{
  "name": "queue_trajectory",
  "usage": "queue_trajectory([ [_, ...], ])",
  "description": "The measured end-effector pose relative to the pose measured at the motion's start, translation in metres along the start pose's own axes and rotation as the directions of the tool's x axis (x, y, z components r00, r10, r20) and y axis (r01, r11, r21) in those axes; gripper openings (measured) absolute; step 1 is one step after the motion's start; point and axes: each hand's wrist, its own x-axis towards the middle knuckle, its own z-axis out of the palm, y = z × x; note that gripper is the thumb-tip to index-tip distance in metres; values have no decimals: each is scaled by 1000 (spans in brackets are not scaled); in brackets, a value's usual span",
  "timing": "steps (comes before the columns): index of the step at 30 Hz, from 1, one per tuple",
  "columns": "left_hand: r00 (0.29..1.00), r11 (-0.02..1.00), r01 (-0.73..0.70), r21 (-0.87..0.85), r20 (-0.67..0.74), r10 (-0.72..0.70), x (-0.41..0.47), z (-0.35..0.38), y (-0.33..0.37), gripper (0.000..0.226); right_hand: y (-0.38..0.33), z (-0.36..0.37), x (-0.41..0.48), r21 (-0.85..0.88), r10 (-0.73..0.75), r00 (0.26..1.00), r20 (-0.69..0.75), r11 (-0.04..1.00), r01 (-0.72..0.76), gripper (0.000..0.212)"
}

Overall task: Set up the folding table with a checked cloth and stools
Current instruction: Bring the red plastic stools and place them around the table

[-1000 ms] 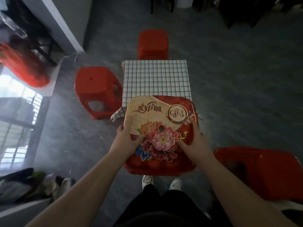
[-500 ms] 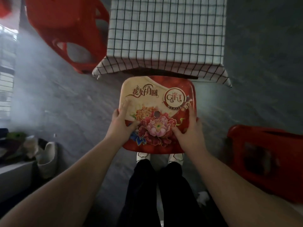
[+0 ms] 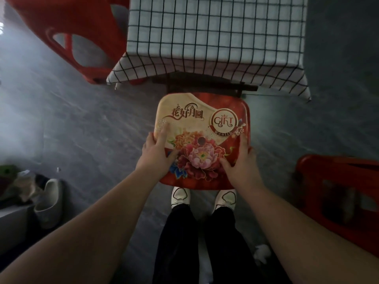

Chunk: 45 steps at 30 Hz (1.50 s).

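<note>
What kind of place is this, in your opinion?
Probably a room in a home, though not certainly: a small table under a checked cloth, a red plastic stool beside it, a flowered stool before it, and a slipper on the floor.

Both forearms (image 3: 98, 218) were bare all the way down to the frame's edge, and the left hand (image 3: 156, 154) and right hand (image 3: 240, 162) were bare too. Loose black trousers (image 3: 176, 242) covered the legs, plain and dark. At the feet, white shoes (image 3: 180, 196) showed, each toe marked with a thin dark curved outline.
</note>
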Motion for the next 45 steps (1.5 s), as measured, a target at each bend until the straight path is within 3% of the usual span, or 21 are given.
queue_trajectory([
  [4, 999, 993, 25, 116, 36, -29, -35, -36, 30, 78, -26, -38, -16, -216, 16, 999, 36, 976, -8, 73],
  [8, 997, 988, -56, 144, -45, 63, -93, -106, 63, 68, -71, -104, -59, -338, -156, 987, -40, 932, 133, 53],
  [14, 959, 947, -197, 253, -149, 239, -201, -211, 113, 66, -133, -198, -159, -463, -324, 941, -99, 852, 244, 68],
  [22, 853, 860, -360, 361, -246, 460, -314, -268, 143, 69, -171, -273, -322, -309, -377, 880, -289, 907, 288, 63],
  [25, 816, 821, -418, 390, -237, 527, -336, -277, 158, 68, -164, -283, -351, -345, -404, 860, -311, 891, 294, 66],
  [35, 746, 689, -550, 472, -91, 659, -355, -250, 252, 69, -99, -331, -367, -305, -235, 848, -475, 948, 92, 71],
  [45, 605, 442, -688, 576, 120, 787, -378, -125, 415, 72, 58, -415, -375, -26, 24, 806, -591, 998, -49, 70],
])
